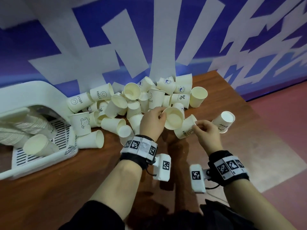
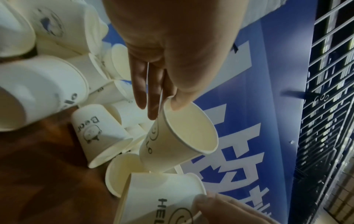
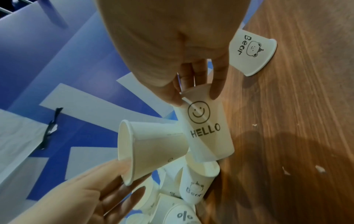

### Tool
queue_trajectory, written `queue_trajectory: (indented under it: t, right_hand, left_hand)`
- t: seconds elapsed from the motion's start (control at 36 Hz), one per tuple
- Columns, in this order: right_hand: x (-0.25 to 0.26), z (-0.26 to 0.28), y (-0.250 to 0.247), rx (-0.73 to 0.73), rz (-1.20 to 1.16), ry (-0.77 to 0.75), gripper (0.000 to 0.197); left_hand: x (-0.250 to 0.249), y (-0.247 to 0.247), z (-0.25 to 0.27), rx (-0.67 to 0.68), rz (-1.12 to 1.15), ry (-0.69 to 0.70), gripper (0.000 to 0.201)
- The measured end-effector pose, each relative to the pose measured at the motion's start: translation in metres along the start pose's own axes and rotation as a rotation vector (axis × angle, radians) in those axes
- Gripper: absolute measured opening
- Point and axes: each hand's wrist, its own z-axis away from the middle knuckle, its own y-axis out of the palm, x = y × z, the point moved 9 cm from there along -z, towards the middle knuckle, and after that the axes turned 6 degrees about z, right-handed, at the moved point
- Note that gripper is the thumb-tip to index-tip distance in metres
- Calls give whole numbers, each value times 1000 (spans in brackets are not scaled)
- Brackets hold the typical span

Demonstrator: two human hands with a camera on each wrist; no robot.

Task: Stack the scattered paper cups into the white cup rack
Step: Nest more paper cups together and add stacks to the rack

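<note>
My left hand [image 1: 162, 115] pinches the rim of a plain paper cup [image 1: 174, 117], thumb inside and fingers outside; in the left wrist view this cup [image 2: 182, 136] hangs tilted above the pile. My right hand [image 1: 196, 126] pinches one end of a HELLO smiley cup [image 1: 186, 131], seen clearly in the right wrist view [image 3: 206, 128]. The two held cups are right beside each other. Several loose cups lie heaped [image 1: 132, 100] against the wall. The white cup rack [image 1: 41, 156] sits at far left with a lying stack of cups [image 1: 33, 125] inside.
A Bear cup [image 1: 223, 122] stands upside down to the right of my right hand. The wooden table [image 1: 66, 188] ends at the right above a pink floor [image 1: 274, 130]. A blue-and-white wall [image 1: 149, 39] closes off the back.
</note>
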Motion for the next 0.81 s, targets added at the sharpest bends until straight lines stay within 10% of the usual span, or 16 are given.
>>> queue_trajectory:
  t: [0.81]
  right_hand:
    - [128, 118, 126, 191, -10, -234, 5]
  left_hand:
    - [68, -204, 128, -424, 2, -81, 17]
